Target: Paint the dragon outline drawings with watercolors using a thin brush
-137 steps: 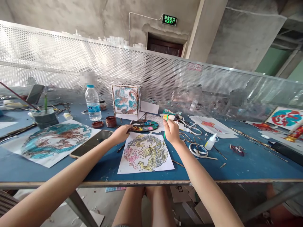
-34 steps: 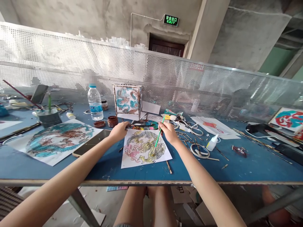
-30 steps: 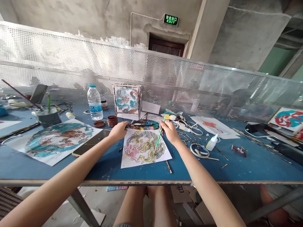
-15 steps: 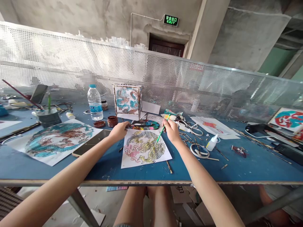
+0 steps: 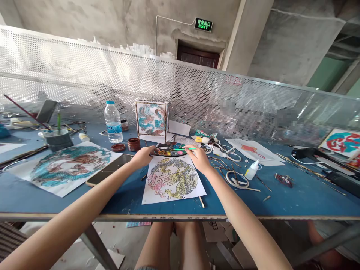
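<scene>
My right hand (image 5: 197, 156) pinches a green paintbrush (image 5: 189, 149), which lies nearly level with its tip to the left, over the paint palette (image 5: 179, 153). The dark palette carries wells of several colours. At its left end is my left hand (image 5: 143, 157), fingers closed on the edge; the fingertips are partly hidden. Just below both hands, a white sheet with a dragon drawing (image 5: 174, 178) lies flat, partly coloured yellow and pink.
A painted sheet (image 5: 70, 165) and a phone (image 5: 109, 170) lie left. Behind stand a water bottle (image 5: 113, 123), a brown paint jar (image 5: 133, 144) and a picture-sided box (image 5: 152, 120). A glue bottle (image 5: 252, 170), a white coil (image 5: 237, 180) and sticks lie right.
My right hand has lifted the brush from the drawing and swung it left over the palette. The drawing has shifted slightly toward me. My left hand has barely moved.
</scene>
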`<state>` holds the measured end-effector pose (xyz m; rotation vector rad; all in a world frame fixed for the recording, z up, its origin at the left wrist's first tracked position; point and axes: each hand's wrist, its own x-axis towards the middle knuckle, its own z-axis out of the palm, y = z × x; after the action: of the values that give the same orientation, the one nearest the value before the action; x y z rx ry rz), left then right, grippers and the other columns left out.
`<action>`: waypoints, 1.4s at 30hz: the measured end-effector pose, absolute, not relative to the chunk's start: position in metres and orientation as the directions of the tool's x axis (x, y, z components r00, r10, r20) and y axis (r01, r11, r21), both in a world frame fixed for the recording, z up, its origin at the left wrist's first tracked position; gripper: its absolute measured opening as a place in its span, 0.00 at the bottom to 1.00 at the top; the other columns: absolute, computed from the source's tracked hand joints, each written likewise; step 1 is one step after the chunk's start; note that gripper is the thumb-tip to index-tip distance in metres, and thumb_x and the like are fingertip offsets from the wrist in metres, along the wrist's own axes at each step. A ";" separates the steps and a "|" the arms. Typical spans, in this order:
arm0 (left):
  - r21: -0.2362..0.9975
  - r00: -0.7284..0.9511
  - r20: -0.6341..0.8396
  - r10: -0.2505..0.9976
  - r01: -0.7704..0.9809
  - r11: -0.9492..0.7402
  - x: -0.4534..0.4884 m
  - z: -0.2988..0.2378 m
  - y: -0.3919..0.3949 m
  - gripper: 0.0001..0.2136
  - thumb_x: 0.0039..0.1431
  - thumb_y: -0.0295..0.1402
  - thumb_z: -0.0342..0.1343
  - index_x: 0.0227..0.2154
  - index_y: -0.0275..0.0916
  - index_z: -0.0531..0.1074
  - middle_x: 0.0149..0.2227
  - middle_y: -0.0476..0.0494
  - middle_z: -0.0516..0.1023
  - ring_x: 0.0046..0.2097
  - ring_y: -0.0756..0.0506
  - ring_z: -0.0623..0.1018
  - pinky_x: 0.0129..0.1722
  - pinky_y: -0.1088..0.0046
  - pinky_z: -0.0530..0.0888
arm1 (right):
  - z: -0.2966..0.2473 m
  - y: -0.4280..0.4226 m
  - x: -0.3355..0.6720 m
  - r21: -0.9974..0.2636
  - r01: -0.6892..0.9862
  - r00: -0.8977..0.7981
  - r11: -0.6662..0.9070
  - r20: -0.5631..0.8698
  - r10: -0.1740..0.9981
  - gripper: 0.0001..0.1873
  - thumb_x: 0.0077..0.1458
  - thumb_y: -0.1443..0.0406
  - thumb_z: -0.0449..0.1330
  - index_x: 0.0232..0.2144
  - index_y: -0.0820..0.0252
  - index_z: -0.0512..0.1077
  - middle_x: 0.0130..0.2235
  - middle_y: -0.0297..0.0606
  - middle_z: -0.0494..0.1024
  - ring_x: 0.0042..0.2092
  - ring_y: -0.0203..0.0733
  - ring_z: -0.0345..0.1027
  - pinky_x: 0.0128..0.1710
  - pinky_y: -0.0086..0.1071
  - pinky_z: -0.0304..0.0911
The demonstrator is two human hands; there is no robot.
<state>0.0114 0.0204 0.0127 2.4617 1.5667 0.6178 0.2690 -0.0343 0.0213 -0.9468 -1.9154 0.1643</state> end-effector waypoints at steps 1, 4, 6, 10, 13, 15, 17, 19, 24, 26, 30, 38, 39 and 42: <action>0.331 0.366 0.258 0.894 0.836 -0.437 0.011 0.012 0.020 0.20 0.44 0.21 0.46 0.42 0.37 0.69 0.38 0.42 0.77 0.41 0.43 0.75 0.36 0.74 0.71 | 0.020 -0.034 0.268 -0.478 0.536 -0.257 0.696 0.693 0.674 0.14 0.59 0.62 0.49 0.38 0.57 0.73 0.41 0.39 0.76 0.44 0.41 0.69 0.44 0.34 0.61; 0.299 0.360 0.255 0.897 0.853 -0.428 0.012 0.012 0.020 0.21 0.43 0.21 0.45 0.43 0.37 0.69 0.38 0.42 0.76 0.41 0.43 0.75 0.35 0.74 0.70 | 0.017 -0.033 0.267 -0.488 0.515 -0.288 0.705 0.676 0.678 0.13 0.58 0.63 0.50 0.39 0.57 0.73 0.42 0.39 0.76 0.45 0.41 0.68 0.46 0.33 0.60; 0.291 0.360 0.253 0.898 0.857 -0.425 0.012 0.013 0.019 0.22 0.43 0.22 0.45 0.43 0.37 0.69 0.39 0.41 0.76 0.40 0.43 0.75 0.35 0.74 0.70 | 0.017 -0.033 0.266 -0.499 0.515 -0.293 0.697 0.662 0.690 0.13 0.58 0.62 0.50 0.39 0.57 0.73 0.41 0.39 0.76 0.45 0.41 0.68 0.45 0.34 0.60; 0.280 0.369 0.258 0.893 0.856 -0.435 0.012 0.013 0.019 0.22 0.43 0.22 0.45 0.43 0.37 0.69 0.38 0.41 0.76 0.39 0.43 0.75 0.34 0.73 0.70 | 0.016 -0.032 0.265 -0.515 0.523 -0.292 0.680 0.641 0.710 0.13 0.58 0.62 0.50 0.37 0.57 0.74 0.40 0.40 0.76 0.43 0.42 0.68 0.44 0.34 0.60; 0.288 0.365 0.256 0.895 0.855 -0.431 0.012 0.012 0.019 0.22 0.42 0.22 0.45 0.44 0.37 0.69 0.39 0.41 0.76 0.40 0.43 0.75 0.34 0.74 0.70 | 0.016 -0.032 0.265 -0.527 0.526 -0.281 0.668 0.634 0.721 0.12 0.57 0.62 0.50 0.36 0.57 0.74 0.40 0.39 0.76 0.43 0.42 0.68 0.44 0.34 0.59; 0.288 0.362 0.251 0.898 0.857 -0.426 0.012 0.012 0.019 0.23 0.42 0.22 0.45 0.44 0.37 0.69 0.39 0.42 0.76 0.40 0.43 0.75 0.34 0.74 0.70 | 0.017 -0.033 0.264 -0.531 0.526 -0.278 0.664 0.631 0.724 0.12 0.57 0.62 0.50 0.35 0.58 0.73 0.39 0.39 0.76 0.43 0.42 0.68 0.44 0.35 0.59; 0.273 0.360 0.245 0.900 0.865 -0.420 0.012 0.012 0.020 0.23 0.42 0.22 0.45 0.44 0.38 0.69 0.39 0.41 0.77 0.40 0.43 0.75 0.34 0.74 0.70 | 0.018 -0.034 0.264 -0.531 0.523 -0.248 0.667 0.653 0.715 0.12 0.58 0.61 0.50 0.34 0.57 0.73 0.38 0.39 0.76 0.43 0.42 0.68 0.44 0.34 0.59; 0.256 0.352 0.244 0.904 0.875 -0.410 0.011 0.012 0.021 0.22 0.42 0.22 0.45 0.43 0.38 0.69 0.40 0.41 0.76 0.40 0.43 0.75 0.35 0.74 0.70 | 0.020 -0.036 0.266 -0.555 0.504 -0.173 0.662 0.686 0.707 0.13 0.58 0.59 0.49 0.33 0.57 0.71 0.36 0.39 0.75 0.41 0.42 0.68 0.43 0.34 0.59; 0.236 0.324 0.267 0.908 0.891 -0.387 0.010 0.015 0.020 0.21 0.44 0.22 0.44 0.42 0.37 0.69 0.42 0.41 0.76 0.43 0.42 0.74 0.37 0.74 0.70 | 0.026 -0.038 0.274 -0.722 0.246 0.056 0.647 0.677 0.734 0.14 0.58 0.57 0.46 0.27 0.58 0.63 0.25 0.33 0.67 0.26 0.35 0.62 0.28 0.29 0.59; 0.231 0.316 0.272 0.909 0.896 -0.380 0.010 0.016 0.019 0.20 0.44 0.21 0.43 0.41 0.37 0.70 0.42 0.41 0.76 0.43 0.42 0.74 0.36 0.74 0.70 | 0.027 -0.037 0.276 -0.772 0.143 0.055 0.620 0.632 0.773 0.14 0.57 0.57 0.46 0.24 0.57 0.60 0.23 0.31 0.63 0.22 0.33 0.57 0.23 0.27 0.56; 0.232 0.301 0.287 0.909 0.899 -0.371 0.010 0.018 0.016 0.20 0.44 0.21 0.43 0.40 0.38 0.70 0.42 0.41 0.76 0.43 0.43 0.74 0.34 0.75 0.70 | 0.026 -0.037 0.275 -0.825 0.099 -0.021 0.556 0.557 0.830 0.12 0.55 0.59 0.46 0.23 0.57 0.55 0.19 0.28 0.58 0.19 0.31 0.51 0.19 0.26 0.50; 0.223 0.319 0.302 0.898 0.893 -0.391 0.009 0.017 0.018 0.20 0.44 0.20 0.42 0.39 0.37 0.70 0.42 0.41 0.76 0.43 0.43 0.74 0.37 0.74 0.70 | 0.023 -0.041 0.268 -0.836 0.093 -0.141 0.541 0.527 0.838 0.09 0.56 0.60 0.45 0.25 0.56 0.56 0.21 0.29 0.62 0.21 0.33 0.54 0.21 0.27 0.54; 0.224 0.320 0.303 0.898 0.892 -0.393 0.009 0.017 0.018 0.20 0.44 0.20 0.42 0.39 0.37 0.70 0.42 0.41 0.76 0.43 0.43 0.74 0.37 0.74 0.70 | 0.022 -0.041 0.269 -0.833 0.110 -0.148 0.542 0.525 0.838 0.09 0.56 0.60 0.44 0.26 0.56 0.56 0.21 0.29 0.62 0.21 0.33 0.54 0.21 0.27 0.54; 0.226 0.317 0.302 0.899 0.892 -0.391 0.008 0.017 0.018 0.20 0.44 0.20 0.42 0.39 0.37 0.70 0.41 0.41 0.76 0.43 0.43 0.74 0.36 0.73 0.70 | 0.023 -0.039 0.273 -0.810 0.155 -0.140 0.566 0.549 0.824 0.09 0.55 0.60 0.45 0.26 0.56 0.57 0.21 0.29 0.62 0.21 0.33 0.54 0.20 0.27 0.53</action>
<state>0.0083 0.0181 0.0165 2.5358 1.7238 0.6004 0.2734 -0.0394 0.0227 -0.8371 -1.6353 0.7159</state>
